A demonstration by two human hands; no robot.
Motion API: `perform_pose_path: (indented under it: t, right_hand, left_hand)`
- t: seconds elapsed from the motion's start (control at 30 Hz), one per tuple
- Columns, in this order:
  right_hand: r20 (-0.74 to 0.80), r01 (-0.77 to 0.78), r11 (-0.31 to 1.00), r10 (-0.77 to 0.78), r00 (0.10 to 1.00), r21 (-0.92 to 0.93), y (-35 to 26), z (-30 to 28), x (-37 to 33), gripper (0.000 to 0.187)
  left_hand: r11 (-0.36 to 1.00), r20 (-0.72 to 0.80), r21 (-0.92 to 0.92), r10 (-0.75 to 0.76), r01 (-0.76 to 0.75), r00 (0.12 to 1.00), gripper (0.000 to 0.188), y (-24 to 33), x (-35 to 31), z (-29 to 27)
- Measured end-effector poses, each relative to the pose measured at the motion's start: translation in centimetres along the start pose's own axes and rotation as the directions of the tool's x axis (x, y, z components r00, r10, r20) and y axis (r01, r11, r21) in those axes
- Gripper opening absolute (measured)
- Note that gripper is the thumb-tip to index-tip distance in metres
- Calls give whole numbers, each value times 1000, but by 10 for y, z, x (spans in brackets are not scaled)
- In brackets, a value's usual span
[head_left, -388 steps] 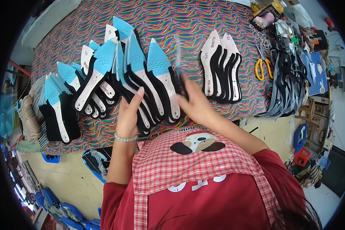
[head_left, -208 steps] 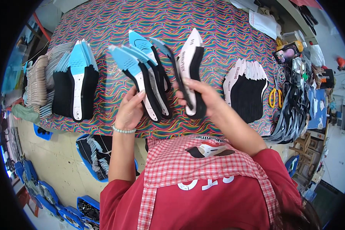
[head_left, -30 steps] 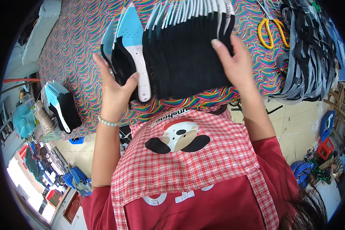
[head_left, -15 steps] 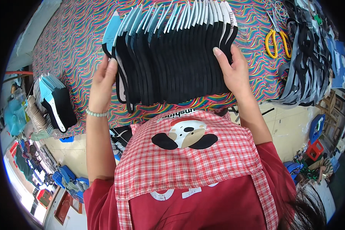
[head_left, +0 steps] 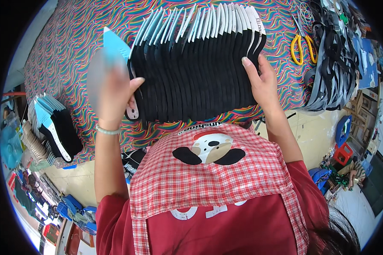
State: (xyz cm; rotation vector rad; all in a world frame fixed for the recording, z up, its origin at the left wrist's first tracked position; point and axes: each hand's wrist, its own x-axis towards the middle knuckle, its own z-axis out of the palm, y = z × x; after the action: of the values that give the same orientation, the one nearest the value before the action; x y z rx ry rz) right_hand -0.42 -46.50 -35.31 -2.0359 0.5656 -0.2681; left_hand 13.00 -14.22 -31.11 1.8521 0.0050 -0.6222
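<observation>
A long row of black, sock-like cloth pieces (head_left: pixel 195 80), packed upright side by side with white and pale blue card ends at the top, lies across the table before me. My left hand (head_left: pixel 117 95) is closed on the row's left end, its thumb against the black cloth; its upper part is smeared. A pale blue pointed card end (head_left: pixel 115 44) leans out to the left above that hand. At the right end my right hand (head_left: pixel 266 83) grips the row, thumb in front and fingers behind.
Yellow-handled scissors (head_left: pixel 301 46) lie at the right, beside a heap of black and grey straps (head_left: pixel 334 68). A smaller stack of similar pieces (head_left: pixel 57 127) stands at the table's left edge. A patterned cloth (head_left: pixel 72 55) covers the table; a red stool (head_left: pixel 342 153) is on the floor.
The leftmost blue card end has swung away from the row, tilting left. My left hand has shifted, its thumb now on the row's face. My right hand still holds the right end.
</observation>
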Motion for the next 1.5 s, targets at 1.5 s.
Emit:
perform_pose_path:
  t: [1.5]
  right_hand:
    - [202, 240, 940, -291, 935, 240, -56, 0, -45, 45]
  left_hand:
    - [478, 215, -860, 26, 177, 976, 37, 11, -58, -19]
